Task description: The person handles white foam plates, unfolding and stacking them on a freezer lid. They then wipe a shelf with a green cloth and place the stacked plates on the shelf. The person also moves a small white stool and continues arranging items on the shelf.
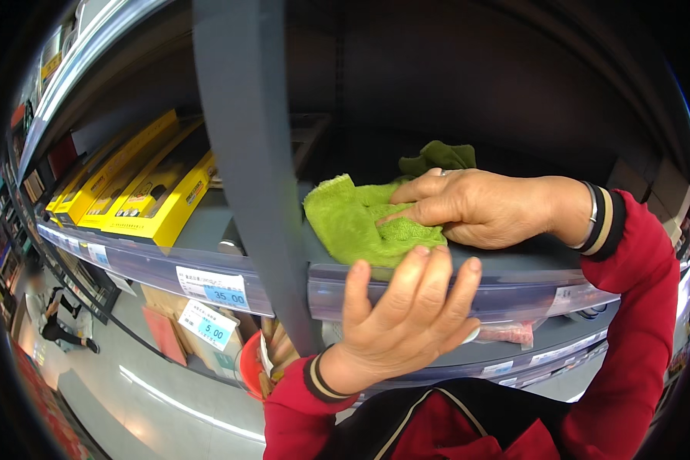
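A green terry cloth (351, 221) lies bunched on the front part of a dark store shelf (509, 256), right of a grey upright post. My right hand (483, 207) has its fingers pressed into the cloth's folds, gripping it; a darker green part of cloth (440, 158) shows behind that hand. Lower down, my left hand (411, 310) is spread over the shelf's clear front strip (506, 299). Its fingertips reach the cloth's near edge, and it holds nothing that I can see.
The grey post (244, 144) divides the shelf. Yellow boxes (172, 213) lie left of it, above a price label (211, 286). A red bucket (253, 365) stands below. Packaged goods (509, 333) sit on a lower shelf. A person (52, 316) sits far left.
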`<state>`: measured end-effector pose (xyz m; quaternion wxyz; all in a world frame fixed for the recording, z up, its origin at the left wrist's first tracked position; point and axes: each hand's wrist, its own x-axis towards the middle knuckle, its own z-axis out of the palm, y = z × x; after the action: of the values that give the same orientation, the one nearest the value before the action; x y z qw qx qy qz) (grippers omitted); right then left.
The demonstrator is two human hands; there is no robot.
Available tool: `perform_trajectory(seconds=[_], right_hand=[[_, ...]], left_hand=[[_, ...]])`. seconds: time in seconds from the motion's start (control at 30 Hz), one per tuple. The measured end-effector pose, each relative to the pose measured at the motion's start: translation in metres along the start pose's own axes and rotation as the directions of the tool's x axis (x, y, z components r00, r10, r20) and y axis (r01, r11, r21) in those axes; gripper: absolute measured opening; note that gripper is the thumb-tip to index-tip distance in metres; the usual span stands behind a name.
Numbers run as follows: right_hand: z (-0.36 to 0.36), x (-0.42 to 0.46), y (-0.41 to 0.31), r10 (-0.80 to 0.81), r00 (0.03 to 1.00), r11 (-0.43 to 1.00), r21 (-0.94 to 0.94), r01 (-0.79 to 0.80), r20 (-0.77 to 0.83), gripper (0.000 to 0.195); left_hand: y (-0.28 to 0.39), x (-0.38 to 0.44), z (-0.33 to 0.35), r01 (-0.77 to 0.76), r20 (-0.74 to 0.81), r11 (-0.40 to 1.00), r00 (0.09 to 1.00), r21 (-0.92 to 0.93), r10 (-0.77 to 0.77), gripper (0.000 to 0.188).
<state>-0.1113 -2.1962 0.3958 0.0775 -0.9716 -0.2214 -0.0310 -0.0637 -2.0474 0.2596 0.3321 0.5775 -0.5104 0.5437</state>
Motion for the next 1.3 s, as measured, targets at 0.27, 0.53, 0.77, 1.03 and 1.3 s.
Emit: perform_trajectory(seconds=[0.27, 0.53, 0.77, 1.03, 1.3], right_hand=[[-0.057, -0.121, 0.039, 0.611, 0.682, 0.786, 0.413, -0.460, -0.402, 0.042], [-0.085, -0.397, 0.045, 0.781, 0.041, 0.141, 0.113, -0.984, -0.623, 0.037], [-0.030, -0.427, 0.056, 0.970, -0.073, -0.104, -0.127, -0.986, -0.231, 0.050], [-0.003, -0.230, 0.031, 0.899, 0.399, 0.381, -0.126, -0.916, -0.179, 0.059], [0.014, 0.012, -0.001, 0.741, 0.672, 0.672, -0.017, -0.741, -0.001, 0.056]], left_hand=[[-0.003, 0.002, -0.003, -0.082, 0.058, 0.994, 0.995, 0.078, 0.077, 0.056], [0.002, 0.000, -0.009, -0.050, 0.152, 0.988, 0.988, 0.146, 0.027, 0.060], [0.002, -0.003, -0.005, -0.045, 0.127, 0.988, 0.992, 0.146, 0.026, 0.061], [0.007, 0.004, -0.002, -0.026, 0.055, 0.998, 0.998, 0.053, 0.023, 0.054], [0.006, -0.003, 0.005, 0.038, -0.026, 0.999, 0.999, -0.037, -0.039, 0.045]])
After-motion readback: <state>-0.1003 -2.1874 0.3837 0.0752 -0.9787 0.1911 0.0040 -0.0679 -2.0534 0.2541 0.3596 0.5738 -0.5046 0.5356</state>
